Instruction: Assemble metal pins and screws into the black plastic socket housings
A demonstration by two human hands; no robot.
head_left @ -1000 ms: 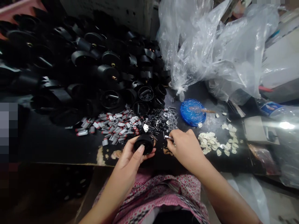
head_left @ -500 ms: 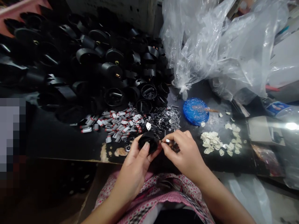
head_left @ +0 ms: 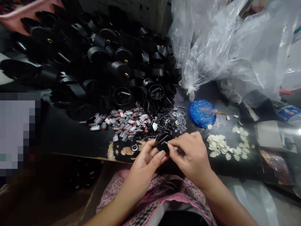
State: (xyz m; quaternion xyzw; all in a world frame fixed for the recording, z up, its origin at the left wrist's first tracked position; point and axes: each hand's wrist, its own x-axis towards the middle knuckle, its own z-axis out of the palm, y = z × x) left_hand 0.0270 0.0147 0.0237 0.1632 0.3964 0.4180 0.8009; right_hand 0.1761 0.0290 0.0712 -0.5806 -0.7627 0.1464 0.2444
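Note:
My left hand (head_left: pixel 150 160) is closed round a round black plastic housing (head_left: pixel 162 142), its hollow side tilted up toward me. My right hand (head_left: pixel 190 152) meets it from the right, thumb and forefinger pinched at its rim on a small part too tiny to name. More small dark and metallic pieces show under the curled fingers of that hand. Just beyond the hands lie a heap of small springs and metal pins (head_left: pixel 175 121) and a pile of grey cylinders with red ends (head_left: pixel 128 124). A metal ring (head_left: pixel 134 147) rests left of the housing.
Many black housings (head_left: pixel 121 70) are heaped at the back left. A blue lid (head_left: pixel 202 113) with a brown stick on it and scattered cream-coloured plates (head_left: pixel 217 144) lie to the right. Clear plastic bags (head_left: pixel 207 47) bulge behind them. The table's front edge runs close to my lap.
The housing has turned in my left hand, so its inside shows more. My right fingertips have come from beside it onto its rim. The whole view has shifted slightly.

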